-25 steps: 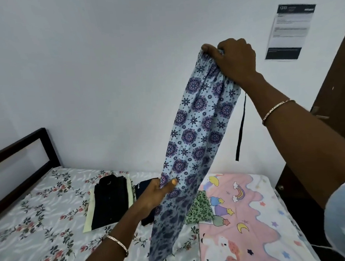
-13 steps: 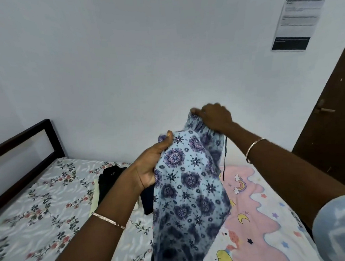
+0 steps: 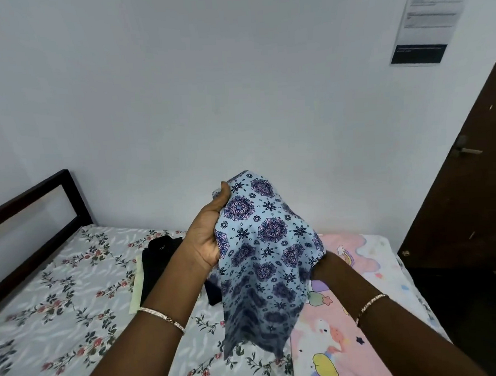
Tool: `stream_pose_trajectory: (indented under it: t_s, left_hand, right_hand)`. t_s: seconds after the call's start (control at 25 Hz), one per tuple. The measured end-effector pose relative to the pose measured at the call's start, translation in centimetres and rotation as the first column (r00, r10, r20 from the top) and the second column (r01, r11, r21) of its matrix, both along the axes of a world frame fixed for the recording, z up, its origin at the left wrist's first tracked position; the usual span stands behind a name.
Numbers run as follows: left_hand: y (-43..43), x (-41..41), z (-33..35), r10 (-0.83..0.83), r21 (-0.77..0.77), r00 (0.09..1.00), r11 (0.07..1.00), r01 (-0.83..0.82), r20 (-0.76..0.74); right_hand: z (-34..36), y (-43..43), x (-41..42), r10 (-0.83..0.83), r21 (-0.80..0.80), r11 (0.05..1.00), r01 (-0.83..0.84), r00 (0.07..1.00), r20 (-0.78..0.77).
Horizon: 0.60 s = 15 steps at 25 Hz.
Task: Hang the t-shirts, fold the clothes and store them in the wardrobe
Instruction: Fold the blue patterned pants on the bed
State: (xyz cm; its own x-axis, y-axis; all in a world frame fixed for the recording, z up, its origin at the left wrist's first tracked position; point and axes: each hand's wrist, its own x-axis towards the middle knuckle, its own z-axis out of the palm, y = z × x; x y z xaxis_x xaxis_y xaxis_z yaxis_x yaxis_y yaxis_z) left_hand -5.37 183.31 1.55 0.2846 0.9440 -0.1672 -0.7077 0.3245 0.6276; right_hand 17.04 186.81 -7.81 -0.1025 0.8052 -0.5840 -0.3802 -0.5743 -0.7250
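Note:
A light blue garment with dark purple floral medallions (image 3: 267,244) hangs doubled over my left hand (image 3: 206,237), above the bed. My left thumb clamps the fold at its top, and the fingers are behind the cloth. My right hand (image 3: 322,266) reaches under the garment's right side. Only its wrist shows, so its fingers are hidden by the fabric. The lower end of the garment dangles just over the mattress.
The bed has a white floral sheet (image 3: 59,301) and a pink cartoon cloth (image 3: 337,342) on the right. A folded black garment (image 3: 158,260) lies on a pale yellow one. A dark wooden door (image 3: 473,188) stands at right, and a dark bed frame (image 3: 29,195) at left.
My right hand came down from high overhead and went under the cloth. My left hand rose, and the long hanging garment is now folded in half over it.

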Motion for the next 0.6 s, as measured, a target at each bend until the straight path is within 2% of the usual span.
stream_pose_trajectory:
  t_s: [0.04, 0.16, 0.24, 0.32, 0.36, 0.48, 0.6]
  left_hand:
    - [0.0, 0.1, -0.1, 0.002, -0.013, 1.0, 1.0, -0.002, -0.015]
    - [0.5, -0.2, -0.7, 0.038, -0.012, 0.998, 0.999, -0.039, -0.053]
    - [1.1, -0.9, -1.0, 0.04, -0.015, 0.997, 0.999, -0.041, -0.068]
    - [1.3, -1.5, -0.8, 0.019, -0.03, 0.997, 0.999, -0.021, -0.069]
    - [1.3, -1.7, -0.5, 0.021, -0.023, 0.996, 0.999, -0.023, -0.082]
    - [1.4, -2.8, 0.3, 0.05, 0.019, 0.984, 0.999, -0.047, -0.172]
    - [1.9, -4.3, 0.6, 0.053, -0.006, 0.949, 0.998, -0.058, -0.311]
  right_hand:
    - [-1.6, 0.2, 0.1, -0.065, -0.089, 0.994, 0.062, 0.997, -0.032]
    - [-3.9, 0.1, -1.6, -0.053, -0.159, 0.986, 0.05, 0.998, -0.017]
    - [-3.0, -0.5, -2.9, -0.031, -0.069, 0.997, 0.025, 0.995, -0.098]
    - [-0.8, -0.9, -3.3, 0.036, 0.125, 0.992, 0.01, 0.93, -0.365]
    - [0.7, -1.1, -3.4, 0.057, 0.206, 0.978, 0.039, 0.894, -0.443]
    - [4.7, -2.2, -3.0, 0.131, 0.369, 0.929, 0.031, 0.904, -0.408]
    - [7.2, -1.7, -2.2, 0.242, 0.439, 0.89, -0.127, 0.946, -0.215]
